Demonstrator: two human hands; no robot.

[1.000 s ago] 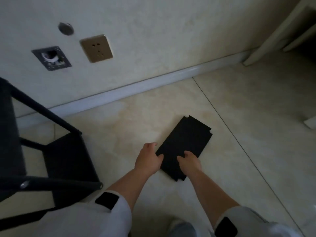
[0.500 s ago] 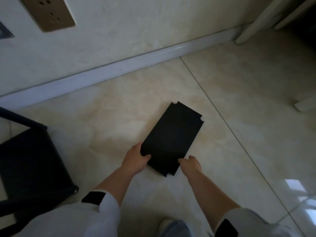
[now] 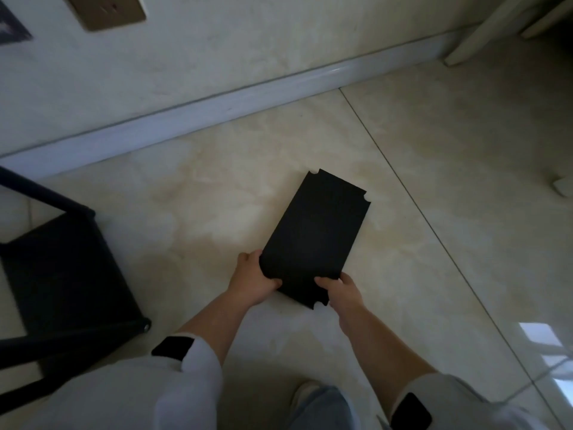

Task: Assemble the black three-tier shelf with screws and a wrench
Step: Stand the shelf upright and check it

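Black and flat, a rectangular shelf panel with notched corners (image 3: 316, 240) lies on the pale glossy tile floor (image 3: 434, 187) in the head view, its long axis running away from the person and slanting to the right; whether its near end is raised off the tiles cannot be told. No brand, label or writing can be read on the panel or anywhere else in the dim picture. The left hand (image 3: 252, 282) grips the near left corner of the panel, thumb on top and fingers curled under the edge, forearm bare and reaching forward from a white sleeve (image 3: 173, 389). The right hand (image 3: 342, 290) holds the near right edge just beside a corner notch, thumb laid on the black surface, the other fingers hidden beneath. Both arms stretch downward and forward, converging on the panel's near end. To the left, well apart from the panel, stands a black metal shelf frame with tubular bars (image 3: 62, 274). Along the far side runs a white skirting board (image 3: 248, 100) under a cream wall carrying a bronze-coloured socket plate (image 3: 108, 9).
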